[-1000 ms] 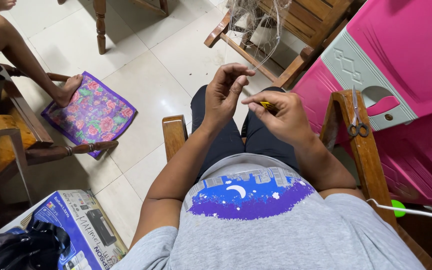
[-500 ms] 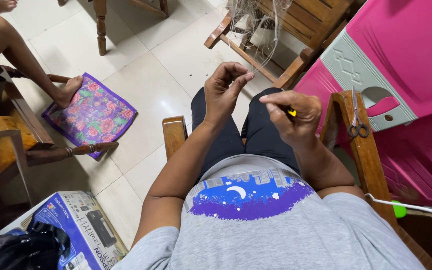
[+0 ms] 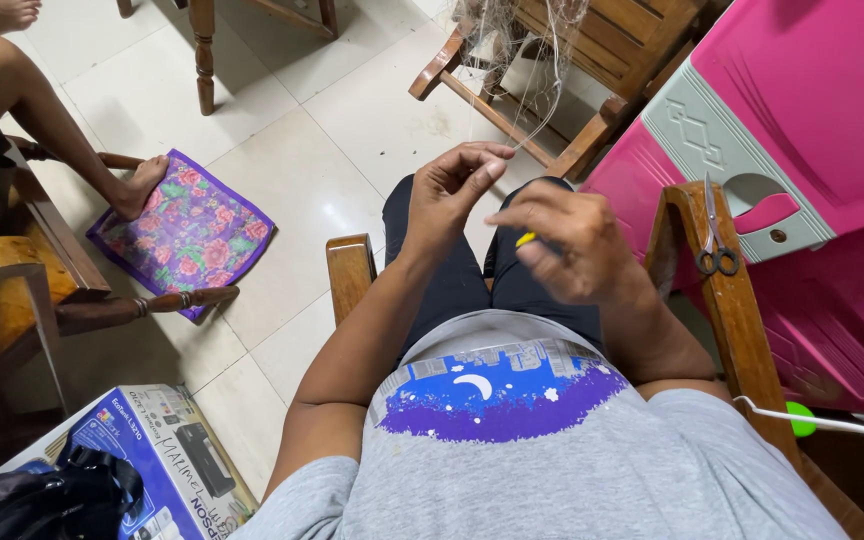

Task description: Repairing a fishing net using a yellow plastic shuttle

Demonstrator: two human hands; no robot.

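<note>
From the head camera I see my left hand [image 3: 452,195] raised over the lap, thumb and forefinger pinched shut on a fine pale thread [image 3: 532,130] that runs up to a tangle of netting [image 3: 512,40] draped on the wooden chair [image 3: 592,90] ahead. My right hand [image 3: 572,245] sits just beside it, fingers curled closed around a small yellow tool [image 3: 525,239], only its tip showing; I cannot tell whether it touches the thread. Both hands hover above dark trousers [image 3: 452,290]. On the right armrest [image 3: 722,310] lies a pair of scissors [image 3: 715,240], next to a pink plastic cabinet [image 3: 812,100]. A white cable [image 3: 832,422] crosses the armrest lower down. On the tiled floor [image 3: 332,110] to the left, another person's foot [image 3: 142,185] rests on a flowered purple mat [image 3: 187,235], and a blue printer box [image 3: 152,450] stands nearer the camera.
</note>
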